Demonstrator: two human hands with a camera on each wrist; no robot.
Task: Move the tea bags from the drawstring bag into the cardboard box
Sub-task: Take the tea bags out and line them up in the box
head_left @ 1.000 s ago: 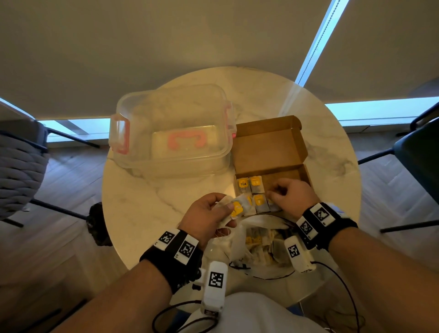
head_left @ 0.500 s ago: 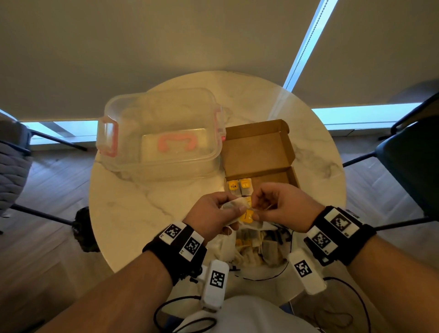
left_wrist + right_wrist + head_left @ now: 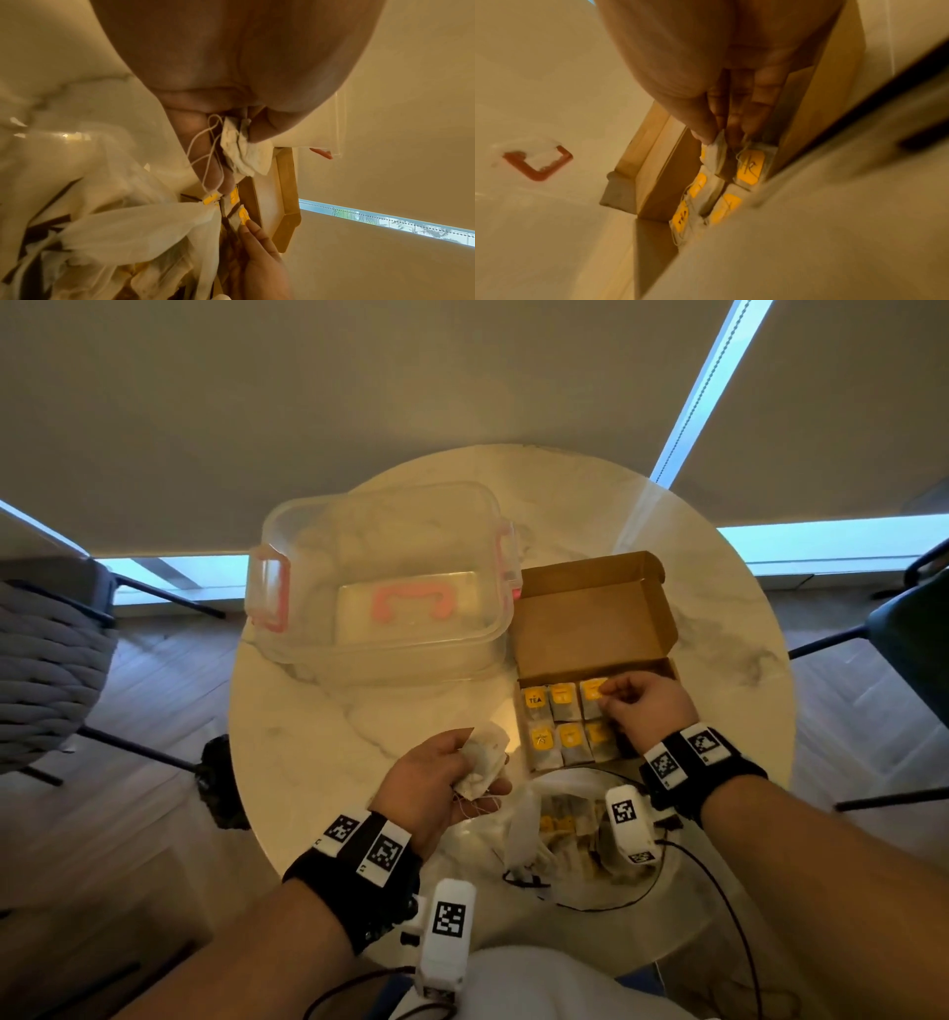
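tea bags [image 3: 567,721] fill two rows at the cardboard box [image 3: 595,613]'s left end. the right hand [image 3: 642,706] pinches one into the far row; the left hand [image 3: 436,778] grips several more. the drawstring bag [image 3: 518,834] at the table's near edge still holds plenty.

Counter [image 3: 318,762]: glossy pale marble w/ grey veins, smooth. Cardboard box [image 3: 590,618]: matt brown card, plain inside. Tea bags [image 3: 565,721] in it: thin crinkly paper w/ glossy yellow tags; more in left hand [image 3: 436,778], w/ white cotton strings. Drawstring bag [image 3: 529,824]: sheer white cloth, soft, creased. Storage tub [image 3: 380,588]: clear smooth plastic, pink plastic clips. Floor [image 3: 154,690]: wood planks, matt.
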